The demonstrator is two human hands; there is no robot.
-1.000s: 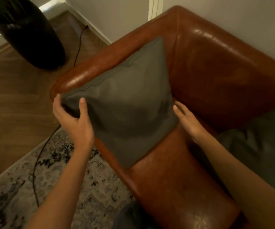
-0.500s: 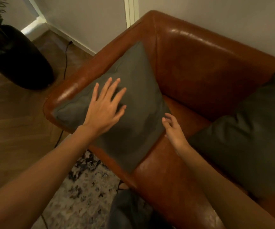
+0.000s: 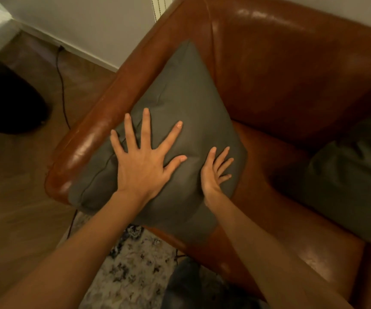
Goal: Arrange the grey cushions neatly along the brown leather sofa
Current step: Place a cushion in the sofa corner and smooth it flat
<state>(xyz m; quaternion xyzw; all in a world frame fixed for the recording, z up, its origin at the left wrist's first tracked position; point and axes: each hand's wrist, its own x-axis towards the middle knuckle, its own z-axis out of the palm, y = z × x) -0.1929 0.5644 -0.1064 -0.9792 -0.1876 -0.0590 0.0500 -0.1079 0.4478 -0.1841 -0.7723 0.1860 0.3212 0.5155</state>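
Note:
A grey cushion (image 3: 180,92) leans against the left armrest of the brown leather sofa (image 3: 291,70), in its corner. My left hand (image 3: 144,161) lies flat on the cushion's face with fingers spread wide. My right hand (image 3: 213,172) presses edge-on into the cushion's lower right part, fingers apart. Neither hand grips anything. A second grey cushion (image 3: 347,175) rests on the seat at the right edge, partly cut off by the frame.
A dark round plant pot (image 3: 8,97) stands on the wooden floor at the left. A black cable (image 3: 62,85) runs along the floor beside the armrest. A patterned rug (image 3: 133,268) lies in front of the sofa.
My left hand let go of the cushion's left corner and moved onto its face, now spread flat. My right hand moved from the seat edge onto the cushion. The view shifted closer.

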